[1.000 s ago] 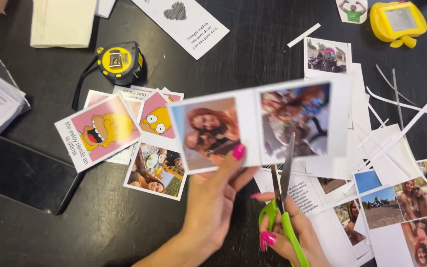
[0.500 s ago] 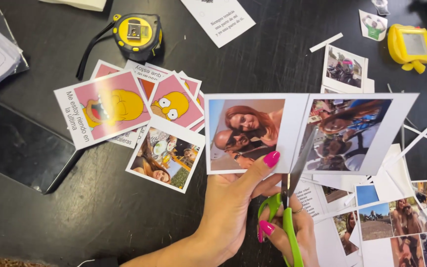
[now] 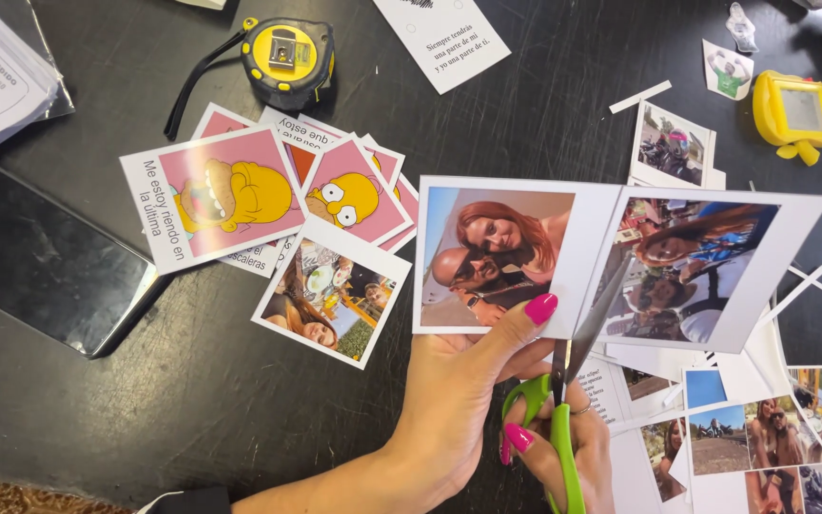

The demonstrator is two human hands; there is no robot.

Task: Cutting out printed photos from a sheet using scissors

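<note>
My left hand point(image 3: 454, 395) pinches the lower edge of a printed strip of two photos point(image 3: 525, 257), thumb on the left picture. My right hand point(image 3: 563, 447) grips green-handled scissors point(image 3: 563, 400), whose blades point up into the white gap between the two pictures. The right picture point(image 3: 706, 271) tilts away from the left one along the cut. Both hands hover over a dark table point(image 3: 192, 419).
Cut pink cartoon cards point(image 3: 211, 195) and a small photo point(image 3: 332, 290) lie left of the strip. A yellow tape measure point(image 3: 287, 57), a dark phone point(image 3: 35, 257), a white note card point(image 3: 441, 36), a yellow toy point(image 3: 796, 112), paper offcuts and uncut photo sheets point(image 3: 763, 438) surround them.
The view has shifted, so the table items sit lower and nearer. The scissors have travelled further up between the two pictures, and the right picture now angles apart from the left.
</note>
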